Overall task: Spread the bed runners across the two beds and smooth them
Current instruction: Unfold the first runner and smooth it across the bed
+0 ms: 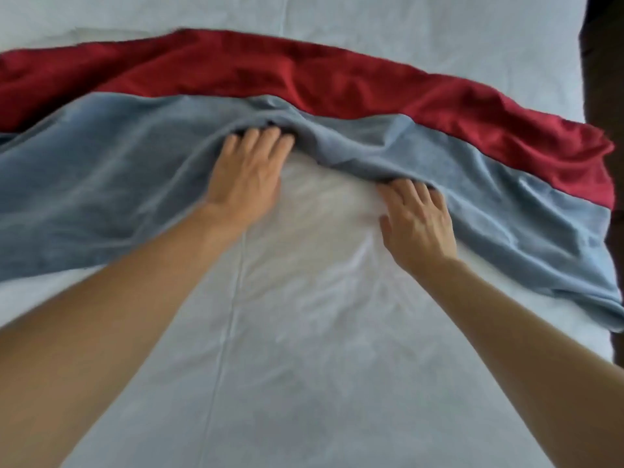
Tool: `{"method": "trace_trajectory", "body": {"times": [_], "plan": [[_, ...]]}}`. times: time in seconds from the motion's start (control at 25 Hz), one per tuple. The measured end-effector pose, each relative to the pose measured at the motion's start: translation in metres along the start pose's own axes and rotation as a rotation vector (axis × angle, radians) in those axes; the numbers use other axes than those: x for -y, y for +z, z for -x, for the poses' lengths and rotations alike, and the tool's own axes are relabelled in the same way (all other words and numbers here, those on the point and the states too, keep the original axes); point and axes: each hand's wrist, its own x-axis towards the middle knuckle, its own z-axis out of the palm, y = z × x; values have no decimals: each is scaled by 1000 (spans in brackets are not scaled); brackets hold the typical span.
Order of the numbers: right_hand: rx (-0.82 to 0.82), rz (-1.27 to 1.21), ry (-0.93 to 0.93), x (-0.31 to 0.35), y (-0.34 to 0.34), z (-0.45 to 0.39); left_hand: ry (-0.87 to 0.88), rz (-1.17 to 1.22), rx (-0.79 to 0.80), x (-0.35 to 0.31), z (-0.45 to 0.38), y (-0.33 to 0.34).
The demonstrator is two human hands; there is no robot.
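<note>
A blue runner [101, 184] lies across the white bed [304, 349], rumpled, with its near edge bunched up in the middle. Behind it, partly overlapped by it, lies a red runner [304, 79], also wrinkled. My left hand [248, 179] rests flat on the sheet, its fingertips pushed against the raised blue fold. My right hand [418, 221] also lies flat on the sheet, fingertips just under the blue edge, thumb spread to the side. Neither hand closes around the cloth.
The bed's right edge [604, 265] drops off to a dark floor or furniture [604, 62]. A seam [229, 315] runs down the white sheet between my arms. More white bedding [439, 25] extends beyond the red runner.
</note>
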Motion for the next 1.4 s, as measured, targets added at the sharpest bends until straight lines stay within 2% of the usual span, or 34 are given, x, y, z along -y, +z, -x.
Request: {"method": "trace_trajectory", "body": {"times": [0.16, 0.36, 0.6, 0.68, 0.84, 0.96, 1.16, 1.2, 1.24, 1.36, 1.4], "plan": [[-78, -2, -23, -26, 1, -11, -77, -61, 7, -27, -23, -5], [-96, 10, -44, -51, 5, -24, -33, -84, -61, -65, -43, -6], [-126, -38, 22, -69, 23, -49, 1, -197, -25, -75, -85, 5], [-145, -87, 26, -75, 25, -56, 43, -171, -44, -75, -93, 7], [-161, -202, 47, -78, 16, -49, 115, 56, -39, -69, -87, -6], [-98, -302, 40, -71, 1, -25, 161, 211, 55, -64, -61, -28], [87, -393, -38, -58, -24, 27, 83, 361, 512, -74, -29, -45], [102, -386, -38, -57, -26, 33, 63, 348, 507, -79, -25, -43], [84, -369, -37, -55, -30, 37, 53, 328, 433, -84, -19, -41], [-110, -335, -128, -42, -38, 44, 29, 304, 32, -93, 9, -41], [-136, -346, -195, -33, -37, 48, 26, 307, -54, -96, 22, -40]]}}
